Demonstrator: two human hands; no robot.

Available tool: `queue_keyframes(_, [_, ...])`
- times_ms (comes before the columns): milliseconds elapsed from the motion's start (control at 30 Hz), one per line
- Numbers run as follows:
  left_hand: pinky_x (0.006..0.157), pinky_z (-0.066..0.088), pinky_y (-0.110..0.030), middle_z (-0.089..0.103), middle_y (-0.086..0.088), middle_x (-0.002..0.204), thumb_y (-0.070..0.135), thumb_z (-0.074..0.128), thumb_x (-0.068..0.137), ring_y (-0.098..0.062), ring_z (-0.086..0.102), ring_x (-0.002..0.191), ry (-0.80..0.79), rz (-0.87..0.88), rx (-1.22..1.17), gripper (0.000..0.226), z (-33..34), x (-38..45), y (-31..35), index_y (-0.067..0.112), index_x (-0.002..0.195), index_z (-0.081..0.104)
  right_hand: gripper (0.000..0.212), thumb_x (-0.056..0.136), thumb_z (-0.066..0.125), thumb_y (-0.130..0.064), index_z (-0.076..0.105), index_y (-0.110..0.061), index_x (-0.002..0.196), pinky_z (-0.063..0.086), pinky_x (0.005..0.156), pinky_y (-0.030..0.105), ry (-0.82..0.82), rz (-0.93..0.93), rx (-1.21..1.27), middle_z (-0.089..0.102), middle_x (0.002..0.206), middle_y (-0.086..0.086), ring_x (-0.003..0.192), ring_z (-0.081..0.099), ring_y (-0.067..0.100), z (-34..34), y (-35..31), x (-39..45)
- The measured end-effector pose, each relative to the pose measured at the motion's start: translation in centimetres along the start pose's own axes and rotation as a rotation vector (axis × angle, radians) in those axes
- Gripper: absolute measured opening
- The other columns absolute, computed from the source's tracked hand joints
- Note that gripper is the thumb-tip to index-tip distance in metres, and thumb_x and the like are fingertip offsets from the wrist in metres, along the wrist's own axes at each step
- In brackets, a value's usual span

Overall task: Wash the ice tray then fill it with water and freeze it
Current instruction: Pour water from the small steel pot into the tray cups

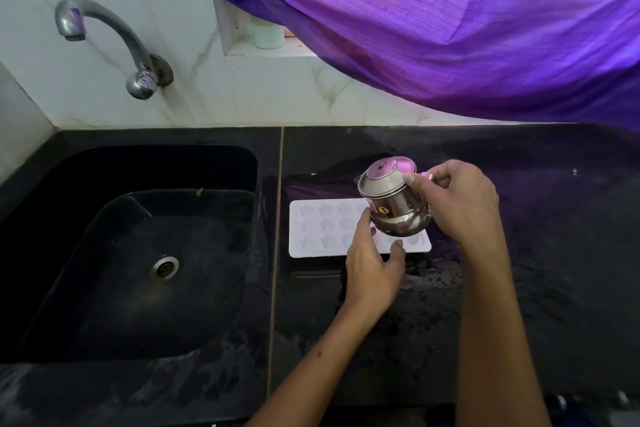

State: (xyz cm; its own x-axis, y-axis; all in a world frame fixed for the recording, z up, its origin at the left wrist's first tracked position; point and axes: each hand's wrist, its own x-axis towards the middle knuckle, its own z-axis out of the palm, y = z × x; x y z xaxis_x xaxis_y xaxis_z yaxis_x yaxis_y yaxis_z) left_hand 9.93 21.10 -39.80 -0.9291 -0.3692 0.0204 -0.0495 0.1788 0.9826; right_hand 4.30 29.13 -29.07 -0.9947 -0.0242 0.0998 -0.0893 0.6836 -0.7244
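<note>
A white ice tray [322, 230] with star-shaped cells lies flat on the black counter, just right of the sink. Above its right half hangs a small steel pot [391, 203] with a lid, tilted toward the tray. My right hand [457, 204] grips the pot by its handle side, thumb near the lid. My left hand [372, 265] is open beneath the pot, fingertips touching its lower side and thumb spread over the tray's near edge. The tray's right part is hidden behind the pot and my hands.
A black sink [69, 184] with a steel drain [163, 268] fills the left side. A steel tap [104, 31] juts from the tiled wall, no water running. A purple curtain [450, 28] hangs over the counter's back. The counter [554, 253] is wet.
</note>
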Motion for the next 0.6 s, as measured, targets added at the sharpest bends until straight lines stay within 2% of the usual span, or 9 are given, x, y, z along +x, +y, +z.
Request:
queue_keyframes(200, [0.103,0.042,-0.039,0.051,0.004,0.136,0.013,0.059,0.087,-0.014,0.045,0.127,0.000,-0.046,-0.026,0.062,-0.3,0.2,-0.3,0.021,0.143,0.033,0.026,0.085,0.070,-0.042,0.052,-0.028,0.071,0.053,0.078,0.042,-0.008,-0.011,-0.070,0.067,0.086,0.001,0.087,0.063,0.022,1.1,-1.0,0.0])
queue_keyframes(333, [0.102,0.043,-0.035,0.053,0.010,0.128,0.014,0.059,0.088,-0.015,0.046,0.125,-0.017,-0.066,-0.019,0.055,-0.6,0.2,-0.4,0.022,0.138,0.039,0.022,0.085,0.070,-0.039,0.058,-0.023,0.078,0.048,0.071,0.035,-0.025,0.004,-0.126,0.069,0.089,0.002,0.088,0.064,0.023,1.6,-1.2,0.0])
queue_keyframes(600, [0.099,0.044,-0.033,0.053,0.011,0.126,0.015,0.058,0.088,-0.012,0.048,0.122,-0.027,-0.085,-0.006,0.054,-1.0,0.4,-0.4,0.022,0.138,0.039,0.021,0.086,0.070,-0.039,0.059,-0.021,0.083,0.044,0.070,0.034,-0.033,0.014,-0.151,0.068,0.093,0.003,0.089,0.062,0.022,2.0,-1.5,0.1])
